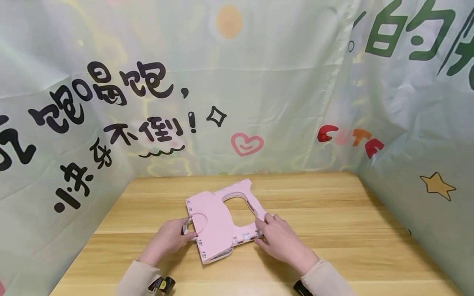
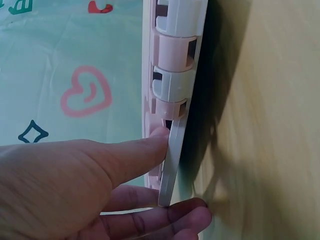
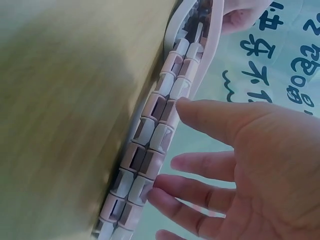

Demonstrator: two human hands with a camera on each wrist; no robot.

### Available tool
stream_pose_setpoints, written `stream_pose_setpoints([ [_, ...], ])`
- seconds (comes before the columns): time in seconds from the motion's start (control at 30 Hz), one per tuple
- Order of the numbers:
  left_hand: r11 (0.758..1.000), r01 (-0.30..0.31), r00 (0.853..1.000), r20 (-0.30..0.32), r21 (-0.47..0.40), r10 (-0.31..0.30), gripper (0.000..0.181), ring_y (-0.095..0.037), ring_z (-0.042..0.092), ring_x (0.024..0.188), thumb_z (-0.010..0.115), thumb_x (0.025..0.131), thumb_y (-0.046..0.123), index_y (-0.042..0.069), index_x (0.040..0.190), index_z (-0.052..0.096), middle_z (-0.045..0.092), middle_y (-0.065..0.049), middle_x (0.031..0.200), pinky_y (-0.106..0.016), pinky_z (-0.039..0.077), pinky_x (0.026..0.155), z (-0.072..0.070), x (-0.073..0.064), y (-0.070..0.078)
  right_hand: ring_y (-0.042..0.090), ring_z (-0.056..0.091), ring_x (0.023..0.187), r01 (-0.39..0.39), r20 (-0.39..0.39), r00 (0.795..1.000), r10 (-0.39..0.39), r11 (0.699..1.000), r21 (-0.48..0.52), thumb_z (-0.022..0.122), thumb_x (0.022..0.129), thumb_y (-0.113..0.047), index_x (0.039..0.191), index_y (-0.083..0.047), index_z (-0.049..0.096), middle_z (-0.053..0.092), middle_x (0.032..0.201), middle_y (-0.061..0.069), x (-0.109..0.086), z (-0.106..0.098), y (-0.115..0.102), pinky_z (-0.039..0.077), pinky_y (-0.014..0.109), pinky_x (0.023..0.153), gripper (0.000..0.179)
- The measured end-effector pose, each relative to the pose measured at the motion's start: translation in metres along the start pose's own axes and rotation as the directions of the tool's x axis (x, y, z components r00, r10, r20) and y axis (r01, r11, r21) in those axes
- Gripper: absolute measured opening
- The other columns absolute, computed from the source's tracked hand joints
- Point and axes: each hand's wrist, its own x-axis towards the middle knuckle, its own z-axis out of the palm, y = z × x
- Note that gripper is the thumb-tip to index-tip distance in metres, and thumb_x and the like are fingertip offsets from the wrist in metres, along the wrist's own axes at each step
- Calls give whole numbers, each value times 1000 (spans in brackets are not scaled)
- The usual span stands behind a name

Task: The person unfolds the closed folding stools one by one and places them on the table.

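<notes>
Stool, folding, pink plastic (image 1: pixel 216 236): lies broad side up at the middle of the table (image 1: pixel 326 222), between your two hands, set askew. Large rounded opening through its right part; wood grain shows through.

Handle, white and pink (image 2: pixel 171 170): a loop at the stool's left edge. Your left hand (image 1: pixel 171 238) pinches it, thumb on one face, other fingers curled round the opposite face, on the table side.

Hinge knuckles, pink and white (image 3: pixel 155 132): set in paired rows along the edge by your right hand (image 1: pixel 280 241). Your right fingers are spread and relaxed, resting against the stool's right end, with the thumb at the hinged edge; they are not wrapped round it.

Sleeves, pale beige: one on each of your forearms, with a black strap (image 1: pixel 162 284) at the left wrist.

Backdrop, pale green fabric (image 1: pixel 285 94): hangs behind the table and along both sides. Printed with black lettering (image 1: pixel 163 128), a pink heart (image 1: pixel 247 146), a coloured word (image 1: pixel 360 137) and, at right, a yellow star (image 1: pixel 438 186).
</notes>
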Motion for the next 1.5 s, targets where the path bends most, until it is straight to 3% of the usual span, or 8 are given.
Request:
stream_pose_setpoints([
  [0.27,999,2,998,58,-44,0,71,-17,50,64,82,95,26,-4,153,54,55,-3,73,-29,43,56,5,13,7,20,41,79,-36,-21,999,36,999,-4,91,85,-33,106,-10,70,46,87,0,-18,-1,2,36,30,62,38],
  [0.43,996,-36,996,75,-76,41,69,-17,48,65,84,93,23,-6,150,57,54,-3,73,-29,42,57,4,19,10,18,41,77,-47,-45,998,47,999,-9,94,80,-31,96,-12,70,47,85,-2,-22,-2,3,35,29,60,35],
  [0.57,988,-32,993,106,-149,49,36,-16,52,64,84,93,20,-6,113,72,60,-4,72,-26,43,56,3,24,8,17,42,76,-54,-52,997,52,998,-27,95,78,-32,93,-13,70,48,83,-2,-23,-2,3,37,28,59,35],
  [0.67,982,13,990,138,-187,13,24,-15,55,61,84,94,22,7,87,67,66,-6,71,-24,43,54,2,26,6,16,42,75,-56,-51,997,54,998,-42,96,77,-35,92,-13,70,48,81,-3,-23,-2,3,37,27,59,37],
  [0.8,977,66,988,151,-205,-35,27,-15,56,60,85,93,26,9,84,66,67,-6,70,-24,43,55,-1,29,5,14,41,72,-51,-64,997,47,997,-62,96,77,-34,91,-13,71,48,79,-4,-20,-3,5,36,26,58,36],
  [1.0,969,56,988,156,-239,-19,29,-18,61,61,86,92,24,6,84,64,69,-7,73,-27,50,56,-4,32,4,13,44,71,-43,-65,997,40,998,-52,96,75,-31,87,-17,72,50,79,-6,-13,-6,4,37,26,57,30],
  [1.3,892,93,977,214,-442,4,27,-20,66,68,79,98,22,2,98,59,71,-14,84,-32,60,61,-9,30,2,9,44,72,-41,-45,998,41,999,-1,97,73,-35,79,-23,66,47,81,-9,-7,-5,-4,37,23,53,33],
  [1.5,830,52,981,184,-556,62,30,-25,74,78,71,103,17,-4,112,52,75,-18,94,-42,67,72,-18,31,8,7,43,71,-32,-98,995,30,999,-20,96,76,-38,85,-22,69,48,82,-9,-6,-4,-6,38,21,53,33],
])
